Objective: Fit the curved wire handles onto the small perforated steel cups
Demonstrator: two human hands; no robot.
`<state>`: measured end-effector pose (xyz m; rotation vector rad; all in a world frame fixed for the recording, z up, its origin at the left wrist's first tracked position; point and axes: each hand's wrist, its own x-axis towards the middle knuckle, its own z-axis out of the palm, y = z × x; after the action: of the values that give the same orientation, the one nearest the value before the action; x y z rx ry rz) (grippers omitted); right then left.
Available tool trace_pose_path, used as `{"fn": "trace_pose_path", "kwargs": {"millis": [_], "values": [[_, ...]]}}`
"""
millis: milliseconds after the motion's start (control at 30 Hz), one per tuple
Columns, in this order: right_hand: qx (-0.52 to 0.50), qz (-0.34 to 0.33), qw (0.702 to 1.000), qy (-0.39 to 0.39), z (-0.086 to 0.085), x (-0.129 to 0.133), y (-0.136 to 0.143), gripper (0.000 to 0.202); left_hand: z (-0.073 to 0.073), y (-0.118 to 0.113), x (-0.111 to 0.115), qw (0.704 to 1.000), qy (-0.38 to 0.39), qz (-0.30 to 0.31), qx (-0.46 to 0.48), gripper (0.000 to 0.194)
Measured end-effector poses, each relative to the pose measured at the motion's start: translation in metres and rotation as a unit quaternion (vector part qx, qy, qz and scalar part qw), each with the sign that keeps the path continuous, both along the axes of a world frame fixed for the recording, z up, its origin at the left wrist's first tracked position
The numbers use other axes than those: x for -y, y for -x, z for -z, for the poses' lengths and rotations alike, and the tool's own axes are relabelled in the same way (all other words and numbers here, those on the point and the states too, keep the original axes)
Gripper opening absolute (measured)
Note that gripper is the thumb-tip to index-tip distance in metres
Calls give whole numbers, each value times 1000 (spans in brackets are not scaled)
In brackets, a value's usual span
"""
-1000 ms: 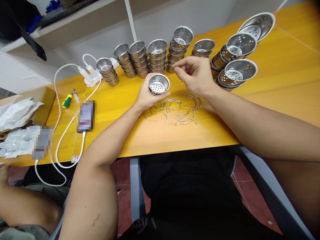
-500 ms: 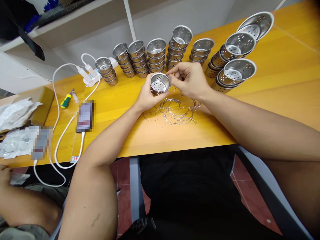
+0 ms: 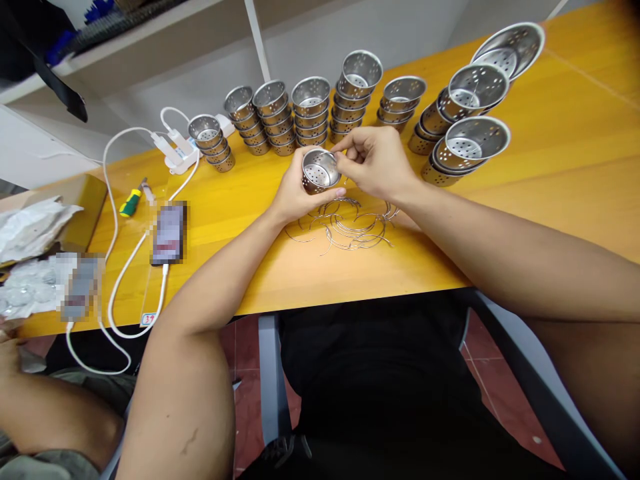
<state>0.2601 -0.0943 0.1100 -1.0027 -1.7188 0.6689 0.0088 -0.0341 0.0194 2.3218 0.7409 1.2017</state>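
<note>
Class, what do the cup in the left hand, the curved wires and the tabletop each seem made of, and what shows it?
Cup: metal, probably stainless steel, with a smooth shine; silvery highlights and round holes.
Curved wires: probably bare metal too, thin and shiny, with bright glints.
Tabletop: wood or wood-look laminate, slightly glossy; yellow streaks suggest grain.

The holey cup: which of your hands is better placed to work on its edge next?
Probably the right hand: its thumb and finger seem to pinch a thin wire right by the cup's rim. The left hand is busy holding the cup.
</note>
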Motion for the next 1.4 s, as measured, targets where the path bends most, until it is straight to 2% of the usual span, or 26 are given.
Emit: {"fn": "trace_pose_path", "kwargs": {"millis": [100, 300, 467, 633, 867, 967, 1100, 1233, 1400], "values": [[-7, -3, 1000, 1, 0, -1, 0, 41, 1, 0, -1, 1000, -1, 6, 4, 124], [-33, -18, 999, 13, 1, 0, 2, 46, -3, -1, 3, 1000, 16, -9, 10, 120], [-35, -11, 999, 16, -1, 6, 8, 39, -9, 0, 6, 1000, 25, 6, 15, 121], [-30, -10, 999, 17, -2, 5, 11, 34, -8, 0, 5, 999, 30, 15, 13, 119], [-94, -130, 985, 69, -23, 13, 3, 70, -17, 4, 6, 995, 81, -15, 62, 104], [-87, -156, 979, 101, -29, 17, 2, 82, -19, 7, 3, 994, 90, 5, 57, 103], [-101, -146, 977, 121, -27, 17, 7, 86, -8, 8, -6, 997, 58, 45, 29, 105], [-100, -138, 978, 121, -22, 13, 9, 81, 7, 6, -15, 999, 21, 43, 16, 107], [-100, -143, 978, 114, -21, 10, 9, 79, 11, 8, -17, 999, 14, 43, 9, 105]]}}
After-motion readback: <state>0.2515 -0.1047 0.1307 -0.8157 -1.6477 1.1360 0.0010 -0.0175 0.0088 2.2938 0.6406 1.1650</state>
